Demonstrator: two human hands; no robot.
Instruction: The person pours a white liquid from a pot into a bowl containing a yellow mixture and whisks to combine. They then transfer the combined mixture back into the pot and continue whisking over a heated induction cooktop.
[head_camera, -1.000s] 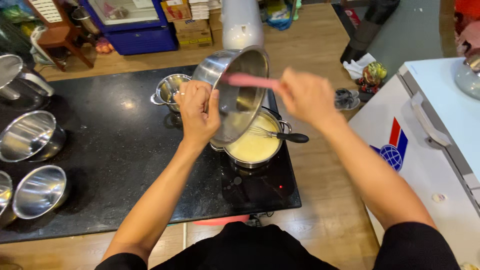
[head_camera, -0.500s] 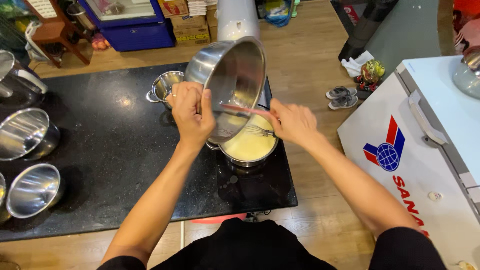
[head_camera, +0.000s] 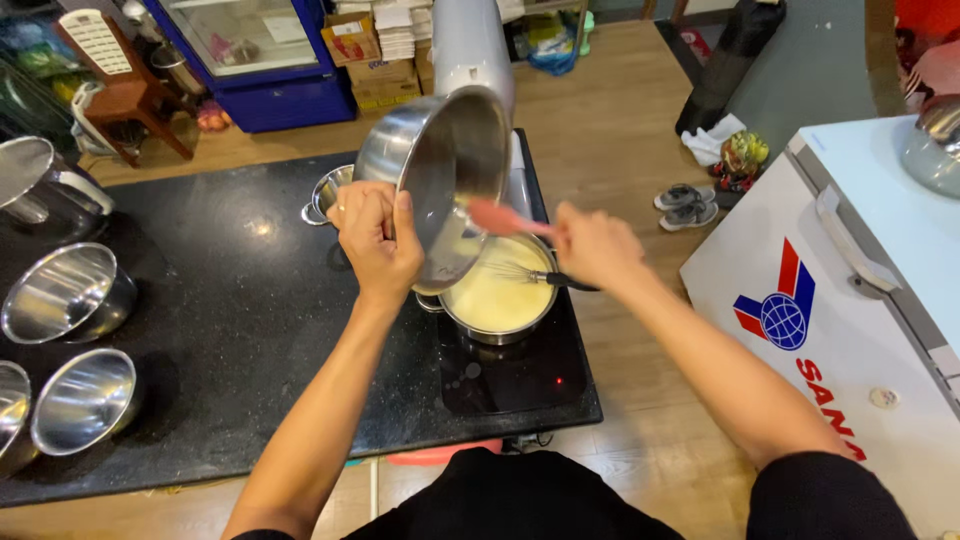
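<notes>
My left hand (head_camera: 375, 238) grips the rim of a steel mixing bowl (head_camera: 440, 170), tipped on its side above a steel pot (head_camera: 497, 300) of pale yellow cream. My right hand (head_camera: 595, 245) holds a pink spatula (head_camera: 500, 217) whose blade reaches inside the tilted bowl. A whisk (head_camera: 535, 275) with a black handle leans in the pot. The pot stands on a black induction hob (head_camera: 515, 375) on the black counter (head_camera: 230, 330).
Several empty steel bowls (head_camera: 65, 290) line the counter's left edge, and a small steel pot (head_camera: 325, 195) stands behind my left hand. A white chest freezer (head_camera: 850, 300) is at the right. A blue display fridge (head_camera: 255, 55), boxes and sandals sit on the wooden floor.
The spatula has dropped from above the bowl's rim down into its inside. My right hand moved lower and closer to the pot; the bowl stays tilted over it.
</notes>
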